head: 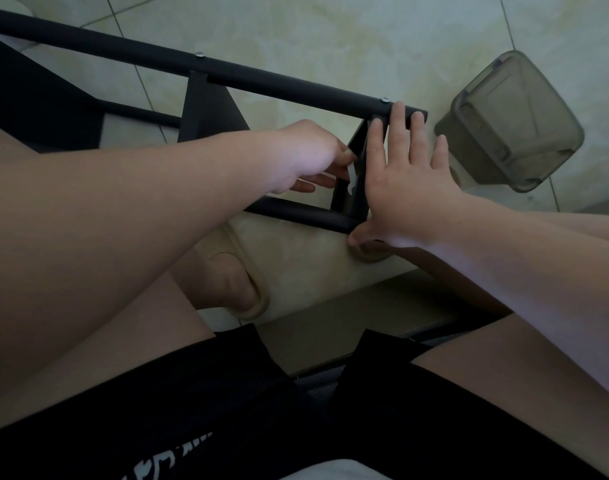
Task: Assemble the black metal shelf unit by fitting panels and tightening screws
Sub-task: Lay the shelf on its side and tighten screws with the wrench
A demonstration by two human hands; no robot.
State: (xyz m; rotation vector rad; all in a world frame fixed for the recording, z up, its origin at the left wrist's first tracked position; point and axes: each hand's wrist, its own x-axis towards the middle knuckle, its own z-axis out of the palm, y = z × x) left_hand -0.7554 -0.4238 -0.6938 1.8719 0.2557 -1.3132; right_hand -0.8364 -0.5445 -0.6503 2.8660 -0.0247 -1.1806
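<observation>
The black metal shelf unit (261, 76) lies on its side on the tiled floor, its long tube running from upper left to centre right with two silver screw heads showing. My right hand (403, 174) lies flat with straight fingers against the end panel (356, 188), fingertips reaching the tube's end. My left hand (306, 154) reaches to the inner side of that panel and pinches a small white tool or tag (352, 174); what it is I cannot make out. A second black panel (209, 109) stands further left.
A translucent grey plastic container (514, 123) sits on the floor to the right of the shelf end. My knees and feet in pale slippers (251, 303) are below the frame. A lower black tube (306, 213) runs under my hands.
</observation>
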